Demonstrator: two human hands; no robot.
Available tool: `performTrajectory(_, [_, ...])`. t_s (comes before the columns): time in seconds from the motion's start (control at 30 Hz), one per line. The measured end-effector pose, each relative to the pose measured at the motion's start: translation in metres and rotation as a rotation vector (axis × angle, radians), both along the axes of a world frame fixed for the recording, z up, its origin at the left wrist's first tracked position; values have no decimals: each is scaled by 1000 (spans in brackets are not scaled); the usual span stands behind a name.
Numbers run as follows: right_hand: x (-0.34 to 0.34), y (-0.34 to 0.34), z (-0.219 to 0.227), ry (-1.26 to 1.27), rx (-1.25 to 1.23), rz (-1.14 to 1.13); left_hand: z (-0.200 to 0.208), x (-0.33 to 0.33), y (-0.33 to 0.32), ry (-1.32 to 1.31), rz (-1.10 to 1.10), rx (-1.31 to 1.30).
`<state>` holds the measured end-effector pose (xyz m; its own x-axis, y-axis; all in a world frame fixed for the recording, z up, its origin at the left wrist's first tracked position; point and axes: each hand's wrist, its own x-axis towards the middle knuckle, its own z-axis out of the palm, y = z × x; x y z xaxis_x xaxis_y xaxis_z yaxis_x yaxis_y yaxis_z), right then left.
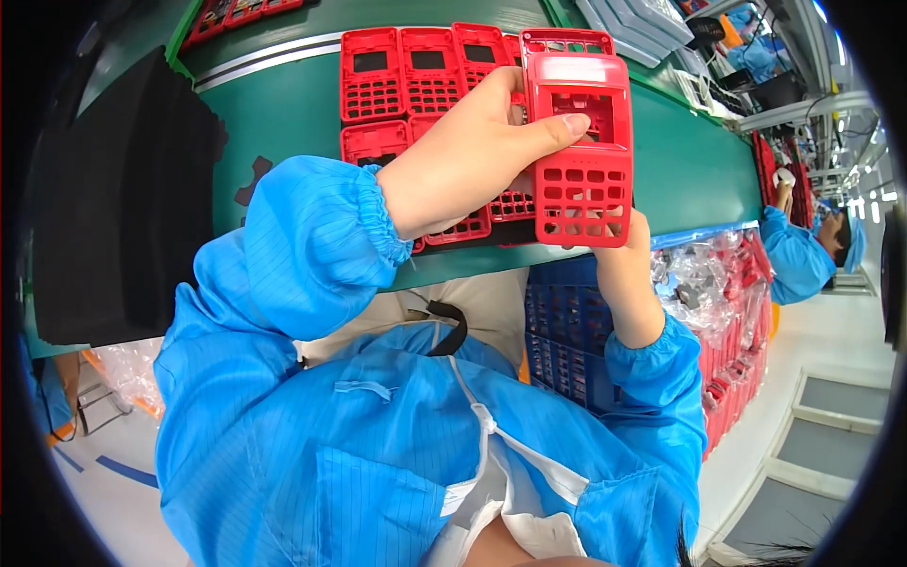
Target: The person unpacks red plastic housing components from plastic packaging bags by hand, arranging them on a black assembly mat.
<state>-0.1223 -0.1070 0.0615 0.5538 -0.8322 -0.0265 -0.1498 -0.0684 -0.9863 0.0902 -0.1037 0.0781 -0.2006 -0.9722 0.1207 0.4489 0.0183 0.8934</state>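
A red plastic device housing (pixel 581 203), with a window opening and a grid of key holes, is held up over the table's front edge. My left hand (pixel 468 151) grips it from its left side, the thumb laid across the window opening. Under its lower right end is my right hand (pixel 625 236), closed against the housing, its fingers mostly hidden behind. Another red shell edge (pixel 567 40) shows just beyond the housing's top; whether the two are joined I cannot tell. Beneath my left forearm, several similar red housings (pixel 371 76) lie in rows.
The green work table (pixel 694 184) spans ahead. At left stands a tall stack of black sheets (pixel 128 198), with a small dark piece (pixel 251 180) nearby. Blue crates (pixel 567 326) and red bins holding clear plastic bags (pixel 704 274) stand at right. Farther right, a person in blue (pixel 803 255) works.
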Motion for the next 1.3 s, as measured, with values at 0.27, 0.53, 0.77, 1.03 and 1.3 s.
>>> performTrajectory(0.27, [-41, 0, 67, 343, -250, -222, -2, 21, -12, 156, 284, -142])
performTrajectory(0.53, [-144, -5, 119, 1301, -389, -493, 40, 33, -17, 137, 107, -19])
performTrajectory(0.77, [-16, -6, 58, 356, -80, 176, 7, 9, -6, -190, 112, -181])
performTrajectory(1.03, [-2, 11, 31, -13, 58, -31, 3, 0, -2, -214, 93, -68])
performTrajectory(1.3, [-25, -2, 44, -494, -269, -237, 4, 8, -7, -65, 38, 102])
